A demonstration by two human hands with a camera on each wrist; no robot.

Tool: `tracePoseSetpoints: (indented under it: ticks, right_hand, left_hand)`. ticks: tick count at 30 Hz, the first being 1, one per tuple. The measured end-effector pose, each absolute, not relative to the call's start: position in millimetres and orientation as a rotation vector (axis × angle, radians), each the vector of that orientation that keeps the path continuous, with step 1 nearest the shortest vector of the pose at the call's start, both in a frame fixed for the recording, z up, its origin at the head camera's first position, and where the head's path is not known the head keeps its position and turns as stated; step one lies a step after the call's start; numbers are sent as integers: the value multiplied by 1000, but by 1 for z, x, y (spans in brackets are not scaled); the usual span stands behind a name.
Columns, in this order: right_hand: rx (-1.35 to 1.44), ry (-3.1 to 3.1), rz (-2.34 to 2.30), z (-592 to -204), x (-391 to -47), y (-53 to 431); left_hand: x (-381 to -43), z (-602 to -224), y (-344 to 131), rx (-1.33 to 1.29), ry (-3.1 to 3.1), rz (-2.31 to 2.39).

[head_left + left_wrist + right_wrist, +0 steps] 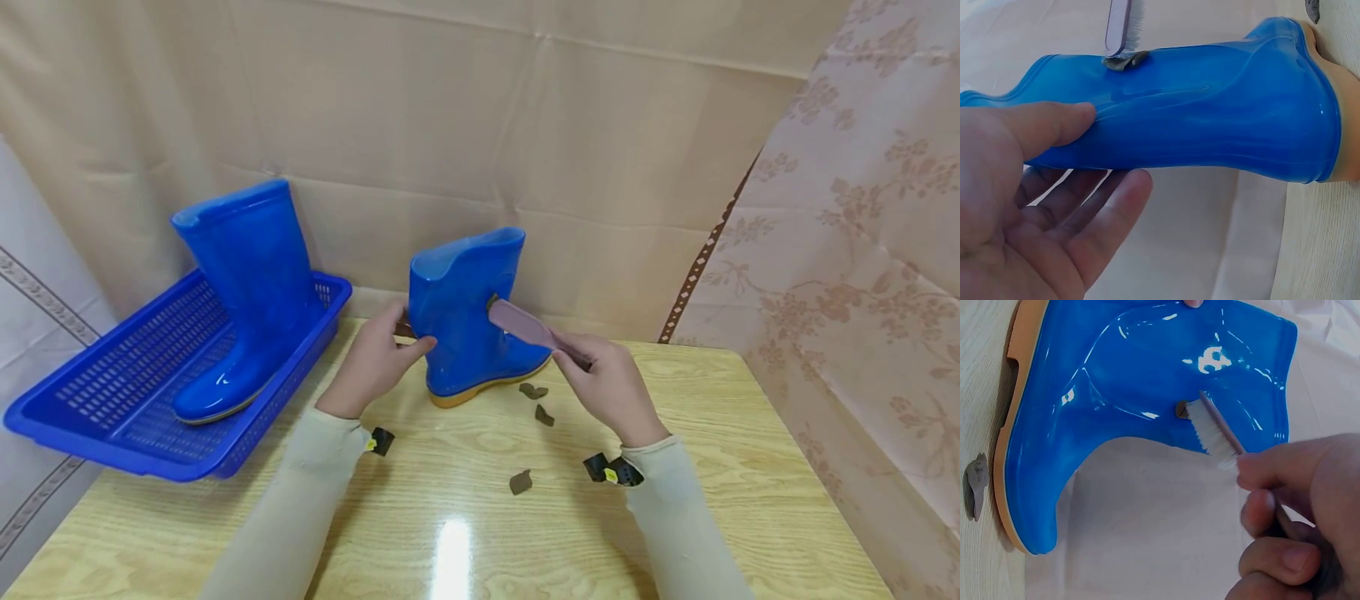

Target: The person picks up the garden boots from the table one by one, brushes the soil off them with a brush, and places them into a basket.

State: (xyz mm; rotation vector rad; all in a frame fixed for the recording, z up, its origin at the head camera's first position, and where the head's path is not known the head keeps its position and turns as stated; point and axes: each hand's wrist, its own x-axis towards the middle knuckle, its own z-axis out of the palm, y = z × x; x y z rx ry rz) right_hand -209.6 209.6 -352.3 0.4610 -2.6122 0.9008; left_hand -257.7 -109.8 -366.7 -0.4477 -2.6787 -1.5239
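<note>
A blue rain boot (468, 333) with a yellow-orange sole stands upright on the table, toe to the right. My left hand (375, 362) holds its shaft from the left, thumb on the near side and fingers behind, as the left wrist view shows. In my right hand (606, 379) is a brush (521, 323) with a pinkish back and pale bristles, gripped by the handle. Its bristles (1205, 430) meet a brown clump (1182, 410), which looks like mud, on the boot's shaft.
Several loose brown pieces lie on the wooden table (420, 517), one piece (521, 482) nearer the front. To the left, a blue plastic basket (150, 467) holds a second blue boot (251, 275). A beige curtain (450, 125) hangs behind.
</note>
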Motion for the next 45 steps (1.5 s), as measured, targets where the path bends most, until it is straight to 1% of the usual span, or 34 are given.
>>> tracePoseSetpoints:
  ticks: [13,18,26,34,45]
  right_hand:
    - [617,-2434,876,-357,-212,201]
    - [586,-2475,831,-359,-212,197]
    - [454,-2585,923,-356,-211,202]
    - [400,-2682,973,-350,-208,210]
    - [377,-2864,896,-340,-203,224]
  left_hand:
    - [-257,-364,-110,-627,-2749,-1427]
    - [-258,-365,-110,-660,-2762,-1396]
    - [-258,-364,-109,-595,-2750,-1438]
    - [-259,-366,-110,-521,-2740,-1464]
    - [-259,-366,-110,-522,-2729,-1466]
